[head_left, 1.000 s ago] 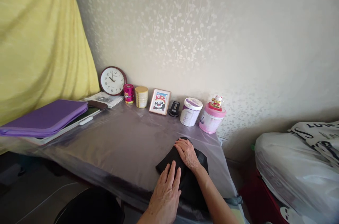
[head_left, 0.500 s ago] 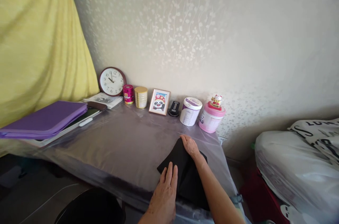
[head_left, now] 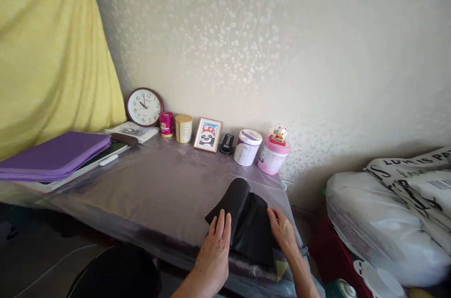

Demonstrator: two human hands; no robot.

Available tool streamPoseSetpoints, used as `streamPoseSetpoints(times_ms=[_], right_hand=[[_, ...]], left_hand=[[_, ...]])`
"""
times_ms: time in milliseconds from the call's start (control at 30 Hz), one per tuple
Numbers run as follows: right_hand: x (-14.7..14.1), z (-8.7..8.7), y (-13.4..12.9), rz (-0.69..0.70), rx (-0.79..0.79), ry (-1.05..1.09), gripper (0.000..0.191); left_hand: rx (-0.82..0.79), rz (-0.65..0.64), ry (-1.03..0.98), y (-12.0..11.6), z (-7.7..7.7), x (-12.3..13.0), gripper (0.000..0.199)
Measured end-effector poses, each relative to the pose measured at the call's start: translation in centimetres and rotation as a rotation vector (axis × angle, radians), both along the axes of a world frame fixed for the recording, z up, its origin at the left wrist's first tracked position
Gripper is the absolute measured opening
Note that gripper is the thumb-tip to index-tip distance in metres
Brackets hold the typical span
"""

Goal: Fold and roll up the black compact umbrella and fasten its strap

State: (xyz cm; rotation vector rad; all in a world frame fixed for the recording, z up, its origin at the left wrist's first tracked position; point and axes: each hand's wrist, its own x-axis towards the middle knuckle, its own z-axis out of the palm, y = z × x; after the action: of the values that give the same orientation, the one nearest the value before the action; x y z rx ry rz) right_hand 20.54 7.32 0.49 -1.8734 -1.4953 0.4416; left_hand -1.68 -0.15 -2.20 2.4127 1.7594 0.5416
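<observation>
A folded black cloth [head_left: 252, 230] lies near the table's front right corner, with a raised, rounded fold along its left part. My left hand [head_left: 216, 246] rests on its left side, fingers straight and close to one another. At the cloth's right edge is my right hand [head_left: 283, 231], its fingers bent in with the edge seemingly pinched between them and the thumb. The thumb's grip is partly hidden.
Along the wall stand a clock [head_left: 145, 106], a pink tin [head_left: 167, 124], a yellow-lidded canister [head_left: 183, 129], a panda picture frame [head_left: 207, 135], a black stand [head_left: 226, 144] and two tubs. A purple folder [head_left: 56, 152] lies left. White bags [head_left: 380, 223] bulge beyond the table's right edge.
My right hand has moved from the cloth's top toward me and right, to its right edge. The right part of the cloth now lies spread out. My left hand stays on the left side.
</observation>
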Motion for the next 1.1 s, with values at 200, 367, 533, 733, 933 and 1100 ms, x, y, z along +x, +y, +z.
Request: streamPoseSetpoints(times_ms=[200, 367, 533, 733, 933, 1100], right_hand=[[-1.9, 0.9, -2.1, 0.021, -0.165, 0.389, 0.044], [-2.9, 0.9, -2.1, 0.016, -0.211, 0.552, 0.043], [-3.3, 2.2, -2.0, 0.166, -0.165, 0.697, 0.034], [-5.6, 4.8, -0.8, 0.324, -0.132, 0.849, 0.042], [-9.1, 5.4, 1.5, 0.359, -0.111, 0.861, 0.049], [-11.0, 4.2, 3.0, 0.357, -0.09, 0.838, 0.053]], left_hand=[[-0.014, -0.016, -0.041, -0.4, 1.1, -0.6, 0.087], [-0.008, -0.013, -0.074, -0.4, 1.4, -0.9, 0.086], [-0.029, -0.017, -0.09, -0.3, 1.2, -0.9, 0.086], [-0.033, -0.032, -0.067, -0.2, 1.3, -0.8, 0.084], [0.0, -0.043, -0.043, 0.0, 1.5, -0.5, 0.079], [-0.042, 0.013, -0.05, 0.1, 0.8, -0.1, 0.069]])
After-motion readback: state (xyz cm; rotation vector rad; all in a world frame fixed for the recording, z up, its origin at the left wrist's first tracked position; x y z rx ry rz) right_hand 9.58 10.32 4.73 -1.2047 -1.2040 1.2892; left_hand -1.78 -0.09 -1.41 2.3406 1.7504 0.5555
